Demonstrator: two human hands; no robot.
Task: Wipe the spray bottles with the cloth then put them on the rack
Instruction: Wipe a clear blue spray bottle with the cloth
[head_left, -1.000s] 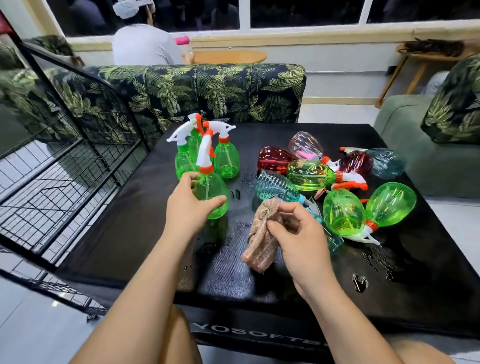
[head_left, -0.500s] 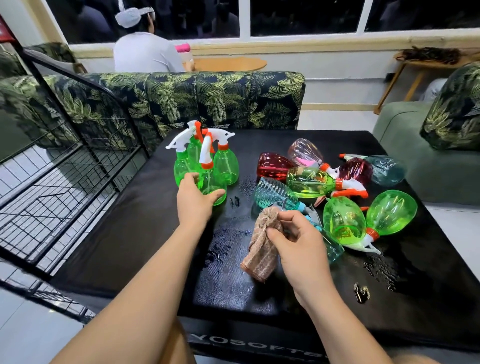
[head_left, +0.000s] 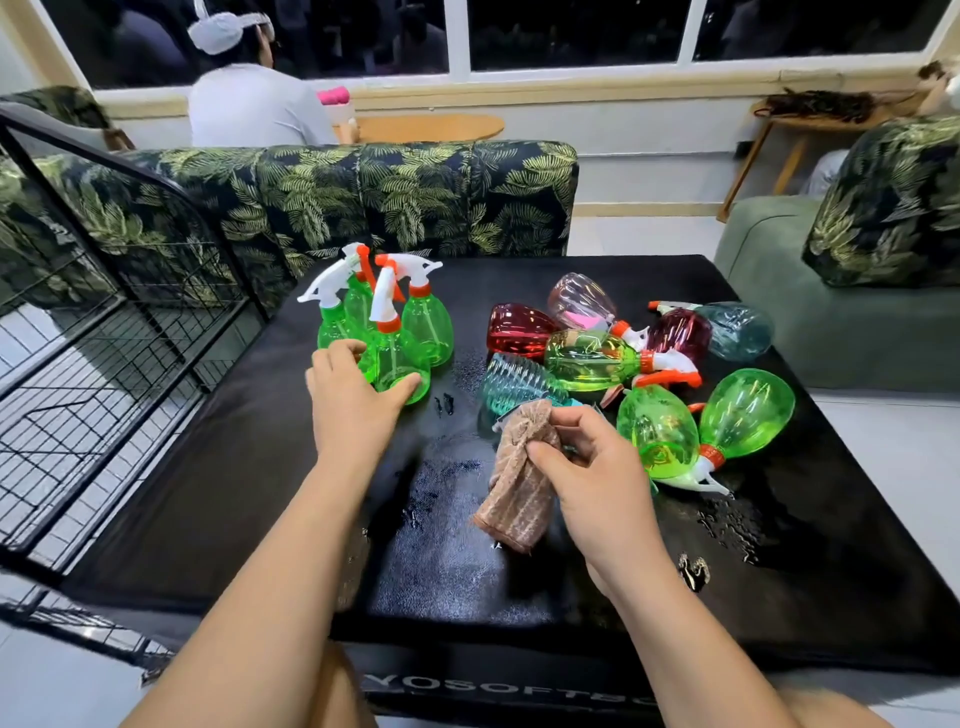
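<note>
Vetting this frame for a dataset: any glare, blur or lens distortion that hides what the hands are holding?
Head view: sharp, no blur on the left hand gripping a green bottle or the right hand holding the cloth; head view: glare on the table below the cloth; wide-angle lens leans the window frame outward.

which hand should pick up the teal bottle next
Left, probably: the right hand holds the cloth, and the left hand need only release the upright green bottle. The teal bottle lies between them.

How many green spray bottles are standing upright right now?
4, grouped at the black table's left: front bottle in the left hand, left bottle, rear bottle, right bottle. Another could hide behind them.
</note>
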